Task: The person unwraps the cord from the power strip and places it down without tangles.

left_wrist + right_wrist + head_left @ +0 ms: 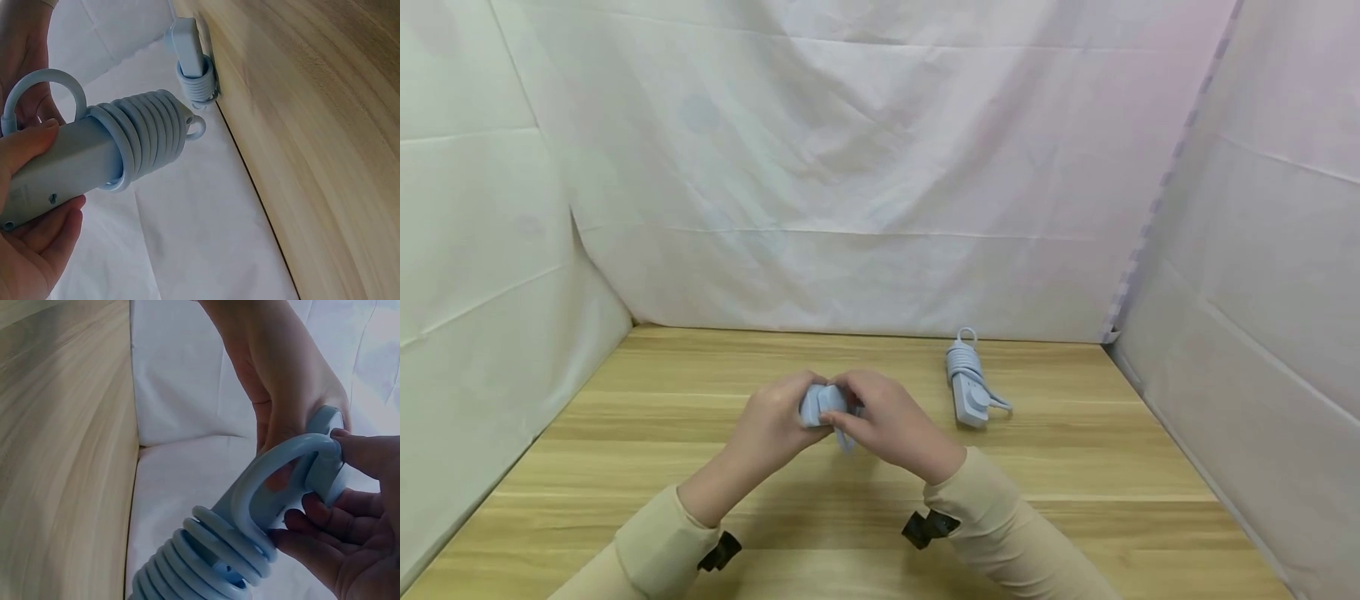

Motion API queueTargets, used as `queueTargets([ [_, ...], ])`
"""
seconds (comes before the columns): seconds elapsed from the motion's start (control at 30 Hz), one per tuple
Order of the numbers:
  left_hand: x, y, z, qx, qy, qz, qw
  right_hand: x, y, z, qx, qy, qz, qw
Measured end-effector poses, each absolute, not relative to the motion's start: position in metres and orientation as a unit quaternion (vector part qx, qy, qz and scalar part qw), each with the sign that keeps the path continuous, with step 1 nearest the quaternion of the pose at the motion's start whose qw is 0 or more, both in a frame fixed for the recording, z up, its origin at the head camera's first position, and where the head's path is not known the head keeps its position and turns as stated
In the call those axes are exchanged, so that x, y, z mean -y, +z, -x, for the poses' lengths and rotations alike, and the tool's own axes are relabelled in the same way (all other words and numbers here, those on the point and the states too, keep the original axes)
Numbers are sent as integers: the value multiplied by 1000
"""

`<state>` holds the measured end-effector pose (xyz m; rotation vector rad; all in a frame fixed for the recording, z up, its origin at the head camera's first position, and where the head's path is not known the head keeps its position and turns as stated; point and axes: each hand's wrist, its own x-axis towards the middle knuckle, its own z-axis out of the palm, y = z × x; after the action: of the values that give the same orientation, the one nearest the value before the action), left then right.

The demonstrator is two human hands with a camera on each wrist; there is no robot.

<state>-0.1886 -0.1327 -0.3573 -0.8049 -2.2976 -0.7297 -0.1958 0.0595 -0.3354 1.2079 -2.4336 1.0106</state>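
Observation:
Both hands meet over the middle of the table around a pale blue power strip (75, 165). My left hand (775, 417) grips the strip's body, thumb on one side and fingers on the other. With thumb and fingers my right hand (891, 417) holds the plug (326, 475) at the strip's end. From the plug the cord arches back to a tight coil (203, 559) wound round the strip's other end. Whether the plug is fully seated in the strip I cannot tell. The strip is raised above the table, its coiled end pointing away from me.
A second power strip (972, 403), its cord wound round it and its plug on its face, lies right of the hands near the table's back. White cloth (865, 183) hangs behind and at both sides of the wooden table (1060, 533).

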Motion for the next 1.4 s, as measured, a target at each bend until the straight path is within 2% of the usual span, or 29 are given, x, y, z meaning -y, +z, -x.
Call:
queueTargets([
  [0.3,134,-358,191,847,-286,321,312,-61,-337,197,820,389,-403,120],
  [0.57,137,-358,193,838,-307,337,300,-67,-333,201,795,441,-411,67],
  [0.83,138,-358,194,834,-317,331,308,-70,-329,200,789,451,-413,65],
  [1.4,154,-356,198,851,-324,258,322,-88,-326,191,803,381,-416,195],
])
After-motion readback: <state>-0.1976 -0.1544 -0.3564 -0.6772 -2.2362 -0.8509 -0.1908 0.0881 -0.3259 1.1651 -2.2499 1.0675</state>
